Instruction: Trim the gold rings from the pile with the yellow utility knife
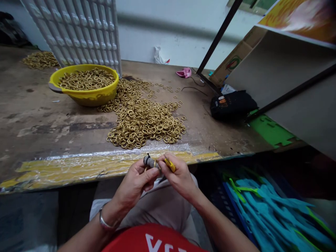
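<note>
My left hand (138,178) is closed above my lap, just off the table's front edge. Thumb and fingers pinch a brass-coloured ring (155,163), partly hidden by the fingertips. A grey textured wrap (150,161) with a black tie sits at the left index finger; whether it covers the finger or is held apart is hard to see. My right hand (180,176) meets the left at the fingertips, closed on a small yellow-handled tool (170,165) whose working end is hidden. Beyond both hands a heap of similar rings (147,120) lies loose on the table.
A yellow basin (89,96) full of rings stands left on the worn table (39,115), before a white ribbed panel (84,31). A black pouch (233,105) and pink cloth (184,72) lie right. Turquoise pieces (273,206) fill a blue crate at lower right.
</note>
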Demonstrator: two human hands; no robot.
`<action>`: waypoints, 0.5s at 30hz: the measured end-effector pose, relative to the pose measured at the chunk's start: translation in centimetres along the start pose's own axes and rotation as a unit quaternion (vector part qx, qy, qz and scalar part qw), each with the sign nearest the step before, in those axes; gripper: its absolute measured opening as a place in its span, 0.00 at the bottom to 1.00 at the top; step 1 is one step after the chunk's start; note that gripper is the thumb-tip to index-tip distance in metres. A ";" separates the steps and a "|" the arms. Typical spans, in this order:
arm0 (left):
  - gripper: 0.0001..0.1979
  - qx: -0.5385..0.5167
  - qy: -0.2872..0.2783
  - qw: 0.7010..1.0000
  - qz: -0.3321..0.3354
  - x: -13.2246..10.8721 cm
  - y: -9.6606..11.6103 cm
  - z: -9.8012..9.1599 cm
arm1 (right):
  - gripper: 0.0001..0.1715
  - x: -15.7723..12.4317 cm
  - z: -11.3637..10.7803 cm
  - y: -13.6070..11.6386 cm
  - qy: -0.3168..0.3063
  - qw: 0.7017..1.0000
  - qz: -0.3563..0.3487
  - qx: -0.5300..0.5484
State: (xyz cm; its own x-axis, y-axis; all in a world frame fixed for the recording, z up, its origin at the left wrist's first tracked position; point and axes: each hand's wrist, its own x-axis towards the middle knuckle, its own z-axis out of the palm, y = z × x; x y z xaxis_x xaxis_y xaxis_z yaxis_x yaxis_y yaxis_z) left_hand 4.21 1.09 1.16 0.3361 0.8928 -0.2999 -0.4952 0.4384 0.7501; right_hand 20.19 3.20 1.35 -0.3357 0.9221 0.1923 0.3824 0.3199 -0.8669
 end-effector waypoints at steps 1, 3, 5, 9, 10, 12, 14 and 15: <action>0.14 0.000 -0.001 1.000 0.003 0.0 0.0 -0.1 | 0.07 -0.1 -0.2 -0.1 -0.011 0.999 -0.014 -0.044; 0.15 0.010 0.000 1.000 0.013 0.1 0.0 -0.2 | 0.09 -0.4 -0.4 -0.1 -0.029 0.991 -0.029 -0.129; 0.14 0.033 0.006 0.999 0.025 0.2 -0.1 -0.5 | 0.13 -0.6 -0.5 -0.2 -0.040 0.979 -0.024 -0.199; 0.12 0.090 0.017 0.995 0.045 0.3 -0.3 -1.2 | 0.15 -0.7 -0.5 -0.4 -0.049 0.956 -0.007 -0.290; 0.12 0.100 0.018 0.994 0.046 0.4 -0.3 -1.3 | 0.16 -0.6 -0.4 -0.5 -0.053 0.950 -0.006 -0.307; 0.13 0.114 0.021 0.992 0.045 0.5 -0.4 -1.6 | 0.16 -0.4 -0.1 -0.7 -0.064 0.941 -0.004 -0.332; 0.13 0.121 0.023 0.992 0.043 0.5 -0.4 -1.8 | 0.15 -0.2 0.2 -0.5 -0.068 0.935 -0.010 -0.348; 0.12 0.124 0.026 0.991 0.042 0.4 -0.3 -1.8 | 0.15 -0.1 0.2 -0.2 -0.068 0.933 -0.015 -0.352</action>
State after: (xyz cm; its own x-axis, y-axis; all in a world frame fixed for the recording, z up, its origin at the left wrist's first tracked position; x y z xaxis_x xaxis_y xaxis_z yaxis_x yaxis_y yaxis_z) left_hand 3.05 1.51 -0.28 0.2580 0.9318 -0.2552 -0.3047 0.3291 0.8938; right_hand 19.95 2.99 1.41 -0.4430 0.8898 0.1096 0.8263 0.4527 -0.3352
